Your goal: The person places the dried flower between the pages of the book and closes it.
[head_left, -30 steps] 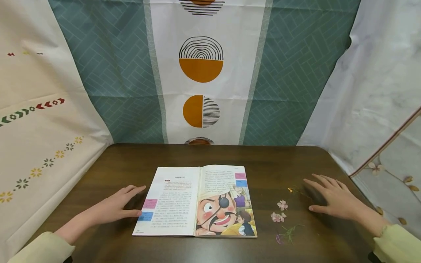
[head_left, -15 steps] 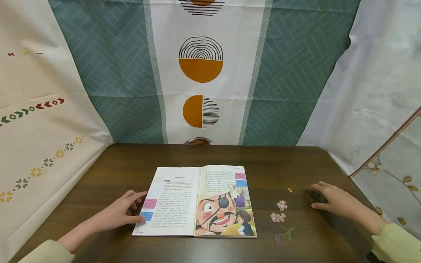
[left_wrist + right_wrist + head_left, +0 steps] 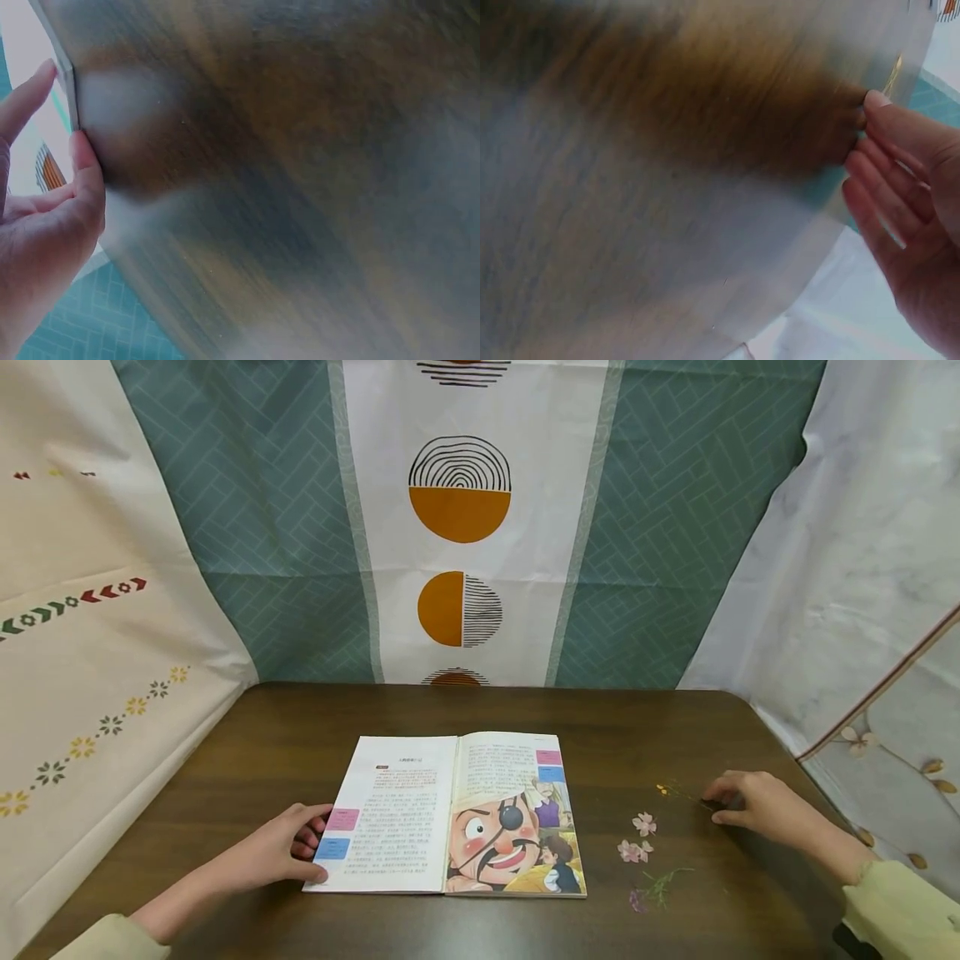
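Note:
An open picture book (image 3: 408,814) lies on the dark wooden table (image 3: 622,718), with a one-eyed cartoon pirate on its right page. My left hand (image 3: 277,847) holds the book's lower left edge; its thumb rests on the page corner and the other fingers bend at the side, as the left wrist view also shows. At the right, thumb and forefinger of my right hand (image 3: 768,806) pinch the thin stem of a small yellow flower (image 3: 662,790). The stem also shows in the right wrist view as a yellowish strand (image 3: 894,71) beside the fingertips.
Two pale pink blossoms (image 3: 634,852) lie between the book and my right hand. Nearer to me is a green sprig (image 3: 660,887) with a purple flower (image 3: 638,900). Patterned cloths (image 3: 465,610) hang behind the table and at both sides.
My right hand came down from spread fingers to a pinch at the yellow flower's stem. My left hand slid slightly toward me along the book's edge, its fingers bending. The book stays put.

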`<action>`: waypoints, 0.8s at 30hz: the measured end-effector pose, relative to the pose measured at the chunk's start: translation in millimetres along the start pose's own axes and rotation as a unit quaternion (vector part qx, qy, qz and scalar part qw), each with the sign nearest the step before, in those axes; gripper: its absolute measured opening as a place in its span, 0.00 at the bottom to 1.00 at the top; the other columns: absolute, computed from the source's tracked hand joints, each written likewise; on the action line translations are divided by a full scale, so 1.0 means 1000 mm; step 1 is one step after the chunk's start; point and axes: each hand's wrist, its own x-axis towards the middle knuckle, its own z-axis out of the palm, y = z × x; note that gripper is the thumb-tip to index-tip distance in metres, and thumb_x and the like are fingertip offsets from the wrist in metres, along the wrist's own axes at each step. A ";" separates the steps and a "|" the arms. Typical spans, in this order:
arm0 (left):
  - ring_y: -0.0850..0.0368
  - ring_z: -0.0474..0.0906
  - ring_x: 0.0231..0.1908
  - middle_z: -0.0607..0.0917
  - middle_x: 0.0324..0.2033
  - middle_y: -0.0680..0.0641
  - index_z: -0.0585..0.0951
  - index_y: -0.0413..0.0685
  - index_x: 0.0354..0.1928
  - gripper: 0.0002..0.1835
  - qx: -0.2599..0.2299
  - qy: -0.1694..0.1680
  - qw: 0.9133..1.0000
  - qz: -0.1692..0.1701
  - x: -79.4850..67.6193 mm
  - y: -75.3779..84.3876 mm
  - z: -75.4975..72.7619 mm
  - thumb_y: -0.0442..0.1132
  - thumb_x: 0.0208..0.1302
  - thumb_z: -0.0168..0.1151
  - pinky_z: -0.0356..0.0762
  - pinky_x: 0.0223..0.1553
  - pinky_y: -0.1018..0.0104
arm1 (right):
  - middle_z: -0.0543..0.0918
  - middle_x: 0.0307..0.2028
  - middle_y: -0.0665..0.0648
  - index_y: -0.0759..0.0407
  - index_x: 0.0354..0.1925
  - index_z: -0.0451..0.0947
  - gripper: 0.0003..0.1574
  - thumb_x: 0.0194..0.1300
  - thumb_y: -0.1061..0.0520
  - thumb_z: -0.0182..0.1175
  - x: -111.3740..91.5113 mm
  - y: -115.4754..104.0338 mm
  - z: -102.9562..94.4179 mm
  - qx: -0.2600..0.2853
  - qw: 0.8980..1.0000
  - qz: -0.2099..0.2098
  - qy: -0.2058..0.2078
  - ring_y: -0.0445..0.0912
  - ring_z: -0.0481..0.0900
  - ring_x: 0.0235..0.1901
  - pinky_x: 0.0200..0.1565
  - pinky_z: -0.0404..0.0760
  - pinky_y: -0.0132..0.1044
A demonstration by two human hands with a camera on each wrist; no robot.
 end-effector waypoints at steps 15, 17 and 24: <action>0.69 0.65 0.50 0.60 0.55 0.34 0.47 0.28 0.74 0.55 -0.117 -0.097 0.988 0.038 -0.006 -0.010 -0.013 0.36 0.53 0.73 0.72 0.52 0.83 | 0.85 0.28 0.42 0.44 0.29 0.86 0.12 0.47 0.59 0.76 0.008 0.019 0.002 0.015 0.996 -0.074 0.053 0.26 0.77 0.27 0.26 0.75 0.28; 0.70 0.65 0.50 0.59 0.56 0.33 0.47 0.28 0.74 0.56 -0.120 -0.099 0.987 0.044 -0.006 -0.011 -0.013 0.36 0.53 0.73 0.71 0.52 0.83 | 0.85 0.28 0.41 0.43 0.29 0.86 0.12 0.47 0.59 0.76 0.009 0.020 0.003 0.013 0.996 -0.074 0.054 0.25 0.76 0.26 0.25 0.74 0.28; 0.72 0.65 0.50 0.59 0.56 0.33 0.47 0.29 0.75 0.55 -0.125 -0.097 0.986 0.049 -0.007 -0.016 -0.014 0.36 0.53 0.73 0.71 0.53 0.84 | 0.84 0.25 0.36 0.40 0.25 0.85 0.11 0.48 0.57 0.76 0.015 0.020 0.003 0.002 0.997 -0.044 0.057 0.24 0.74 0.24 0.24 0.72 0.28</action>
